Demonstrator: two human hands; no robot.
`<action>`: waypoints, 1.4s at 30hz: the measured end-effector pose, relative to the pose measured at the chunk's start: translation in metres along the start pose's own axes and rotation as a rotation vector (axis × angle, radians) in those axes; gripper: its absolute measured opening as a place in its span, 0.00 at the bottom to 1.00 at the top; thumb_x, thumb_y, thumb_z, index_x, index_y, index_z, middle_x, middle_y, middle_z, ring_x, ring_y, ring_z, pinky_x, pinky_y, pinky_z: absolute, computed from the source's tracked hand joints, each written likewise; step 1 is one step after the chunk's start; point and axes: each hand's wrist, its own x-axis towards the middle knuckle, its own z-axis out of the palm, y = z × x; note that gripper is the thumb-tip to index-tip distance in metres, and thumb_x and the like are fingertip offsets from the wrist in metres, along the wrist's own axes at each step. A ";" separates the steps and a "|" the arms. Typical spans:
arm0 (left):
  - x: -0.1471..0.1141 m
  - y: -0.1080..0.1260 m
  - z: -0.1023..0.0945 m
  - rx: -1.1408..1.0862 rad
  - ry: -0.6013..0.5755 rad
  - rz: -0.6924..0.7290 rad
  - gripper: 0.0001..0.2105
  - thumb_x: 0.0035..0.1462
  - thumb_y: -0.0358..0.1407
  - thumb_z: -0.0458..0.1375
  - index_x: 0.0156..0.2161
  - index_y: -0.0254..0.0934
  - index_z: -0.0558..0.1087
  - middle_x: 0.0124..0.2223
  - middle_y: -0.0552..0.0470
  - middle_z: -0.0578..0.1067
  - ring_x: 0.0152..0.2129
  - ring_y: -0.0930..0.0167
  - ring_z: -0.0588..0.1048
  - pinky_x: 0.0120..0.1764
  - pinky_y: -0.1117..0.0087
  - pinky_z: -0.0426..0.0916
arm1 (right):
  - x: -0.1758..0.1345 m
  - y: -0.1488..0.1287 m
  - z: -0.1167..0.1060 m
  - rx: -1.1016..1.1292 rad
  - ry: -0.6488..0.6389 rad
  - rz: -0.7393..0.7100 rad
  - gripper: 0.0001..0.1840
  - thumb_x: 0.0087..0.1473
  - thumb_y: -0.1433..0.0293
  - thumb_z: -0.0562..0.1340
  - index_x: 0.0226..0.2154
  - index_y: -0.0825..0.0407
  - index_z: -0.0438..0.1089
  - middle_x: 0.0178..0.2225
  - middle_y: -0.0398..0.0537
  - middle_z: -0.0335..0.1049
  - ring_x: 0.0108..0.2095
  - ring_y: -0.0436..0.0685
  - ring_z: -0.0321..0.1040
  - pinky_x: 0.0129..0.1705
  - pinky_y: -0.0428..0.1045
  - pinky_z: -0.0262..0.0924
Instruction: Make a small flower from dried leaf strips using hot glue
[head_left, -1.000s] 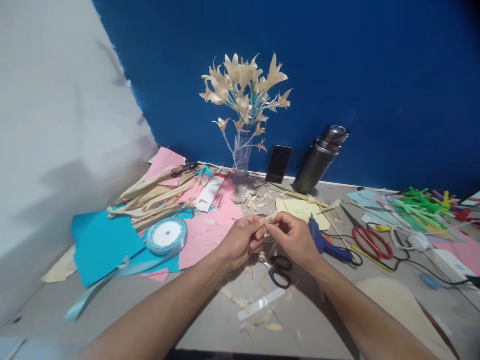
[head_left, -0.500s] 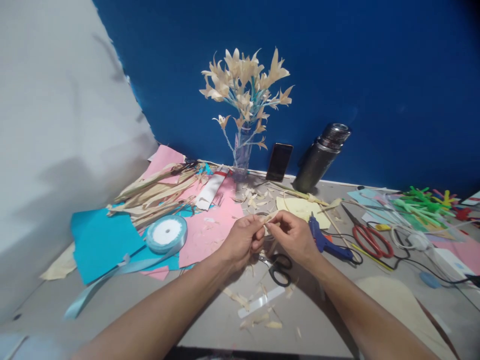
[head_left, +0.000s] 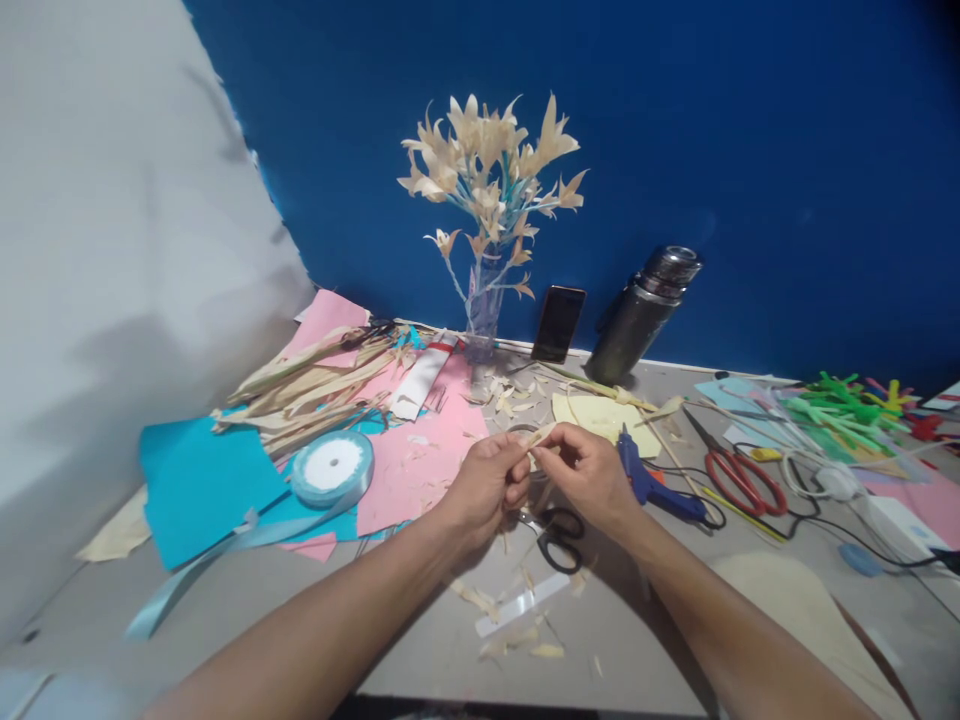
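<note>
Between my fingertips is a small pale strip [head_left: 541, 436] that looks like dried husk. My left hand [head_left: 491, 480] pinches one end of it, its other fingers curled in. From the other side my right hand [head_left: 585, 470] grips it between thumb and forefinger. Part of the strip is hidden by the fingers. Black-handled scissors [head_left: 561, 535] lie on the table just below my hands. Behind them, a round object [head_left: 523, 430] is mostly covered. To the right of my right hand rests a blue glue gun [head_left: 652, 485].
A clear vase [head_left: 484, 310] of pale husk flowers [head_left: 487, 160] stands by the blue wall, with a phone [head_left: 559, 325] and a thermos [head_left: 643, 318] to its right. Ribbon roll [head_left: 332, 468] and dried husks [head_left: 315, 390] lie left; red-handled scissors [head_left: 742, 482] and cables lie right.
</note>
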 end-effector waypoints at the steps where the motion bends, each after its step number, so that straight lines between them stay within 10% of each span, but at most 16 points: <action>1: 0.000 0.000 0.000 0.014 0.012 0.015 0.15 0.55 0.40 0.63 0.26 0.37 0.62 0.17 0.62 0.60 0.10 0.82 0.53 0.16 0.79 0.46 | 0.000 0.000 0.000 0.003 0.003 0.001 0.07 0.54 0.67 0.62 0.27 0.51 0.71 0.21 0.40 0.67 0.22 0.50 0.61 0.25 0.45 0.55; 42: -0.001 -0.007 0.001 0.003 0.035 0.062 0.15 0.53 0.41 0.63 0.26 0.37 0.62 0.17 0.62 0.60 0.10 0.82 0.53 0.16 0.78 0.46 | 0.001 -0.001 0.002 -0.032 0.041 -0.043 0.06 0.53 0.70 0.62 0.25 0.52 0.71 0.21 0.39 0.67 0.21 0.49 0.58 0.25 0.45 0.53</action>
